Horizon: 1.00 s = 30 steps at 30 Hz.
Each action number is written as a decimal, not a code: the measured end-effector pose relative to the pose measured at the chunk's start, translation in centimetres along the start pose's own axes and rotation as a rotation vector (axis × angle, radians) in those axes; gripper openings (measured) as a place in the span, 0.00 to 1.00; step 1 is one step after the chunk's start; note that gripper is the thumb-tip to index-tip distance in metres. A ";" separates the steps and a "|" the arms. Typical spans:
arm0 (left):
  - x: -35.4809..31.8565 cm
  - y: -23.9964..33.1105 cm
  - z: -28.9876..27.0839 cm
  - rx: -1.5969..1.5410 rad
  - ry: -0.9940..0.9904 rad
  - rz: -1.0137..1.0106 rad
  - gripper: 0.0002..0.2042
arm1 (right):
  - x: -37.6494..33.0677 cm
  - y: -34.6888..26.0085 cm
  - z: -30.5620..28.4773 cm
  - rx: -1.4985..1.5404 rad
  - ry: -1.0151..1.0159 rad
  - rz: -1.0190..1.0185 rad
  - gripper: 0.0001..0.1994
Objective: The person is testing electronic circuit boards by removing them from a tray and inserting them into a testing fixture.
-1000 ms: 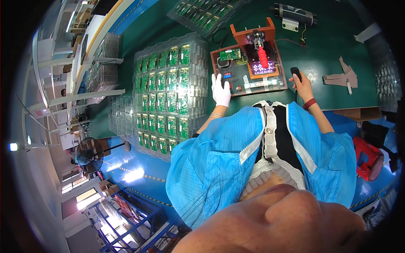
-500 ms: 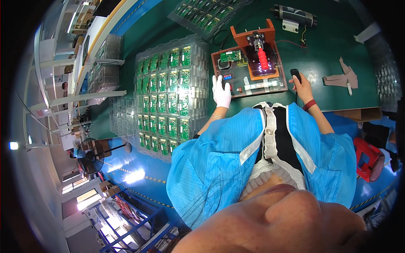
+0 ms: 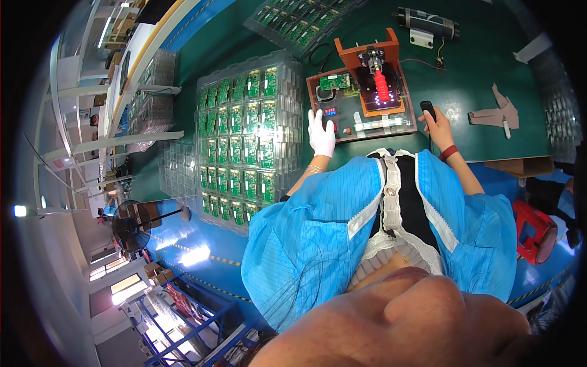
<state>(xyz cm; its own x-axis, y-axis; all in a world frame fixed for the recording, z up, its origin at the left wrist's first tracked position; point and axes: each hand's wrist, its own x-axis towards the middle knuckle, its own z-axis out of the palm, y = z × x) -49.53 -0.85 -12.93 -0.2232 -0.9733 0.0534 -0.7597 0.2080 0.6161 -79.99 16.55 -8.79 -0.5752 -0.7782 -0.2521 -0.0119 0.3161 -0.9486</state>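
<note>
In a white glove, my left hand [image 3: 321, 136] rests against the left front side of a test fixture [image 3: 345, 119], its fingers stretched out and holding nothing. My right hand [image 3: 439, 130] is closed round a black handheld device [image 3: 427, 108] with a cable, just right of the fixture; its exact kind is unclear. On the fixture stands an orange-brown frame [image 3: 350, 57] with a toggle clamp whose red handle [image 3: 381, 87] points down towards me. Small white lights glow below the handle. A green circuit board [image 3: 334, 82] and a small lit display [image 3: 331, 112] sit at the fixture's left.
Stacked clear trays [image 3: 288, 92] with rows of green circuit boards stand left of the fixture, another such tray [image 3: 293, 27] behind. A dark cylindrical motor [image 3: 428, 23] lies at the back right. A grey-brown cut-out piece [image 3: 496, 116] lies on the green table [image 3: 465, 79] at right.
</note>
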 end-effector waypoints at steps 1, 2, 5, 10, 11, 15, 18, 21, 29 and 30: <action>0.0 0.0 0.0 0.001 0.002 0.002 0.24 | 0.0 0.1 0.0 -0.004 -0.004 -0.004 0.13; 0.0 0.0 0.0 0.003 0.003 0.003 0.24 | 0.0 0.2 0.0 -0.008 -0.007 -0.008 0.13; -0.1 0.4 -0.3 -0.009 -0.002 0.000 0.24 | 0.0 0.2 0.0 0.008 -0.017 0.000 0.13; -0.2 1.2 -0.7 -0.050 -0.012 -0.013 0.25 | -0.4 0.2 0.5 0.057 -0.071 -0.007 0.13; -0.2 1.2 -0.7 -0.050 -0.013 -0.014 0.25 | -0.6 0.2 0.7 0.046 -0.104 -0.040 0.13; -0.1 0.9 -0.5 -0.040 -0.003 -0.002 0.25 | -1.1 0.3 1.0 -0.032 -0.199 -0.103 0.13; 0.0 0.3 0.1 -0.013 0.027 0.035 0.25 | -1.3 0.2 1.0 -0.202 -0.284 -0.087 0.13; 0.1 0.0 0.1 -0.014 0.027 0.036 0.25 | -1.2 0.1 0.6 -0.217 -0.304 -0.109 0.12; -0.1 0.7 -0.3 -0.011 -0.001 -0.013 0.25 | -0.5 0.4 -0.1 0.174 -0.167 0.091 0.15; -0.1 0.8 -0.5 -0.017 -0.005 -0.020 0.25 | -0.1 0.3 -0.3 0.342 -0.113 0.167 0.16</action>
<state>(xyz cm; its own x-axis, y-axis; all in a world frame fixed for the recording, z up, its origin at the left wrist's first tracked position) -49.84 -0.58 -12.05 -0.2111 -0.9768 0.0369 -0.7537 0.1867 0.6301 -80.21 16.92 -9.03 -0.4525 -0.7922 -0.4095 0.3586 0.2588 -0.8969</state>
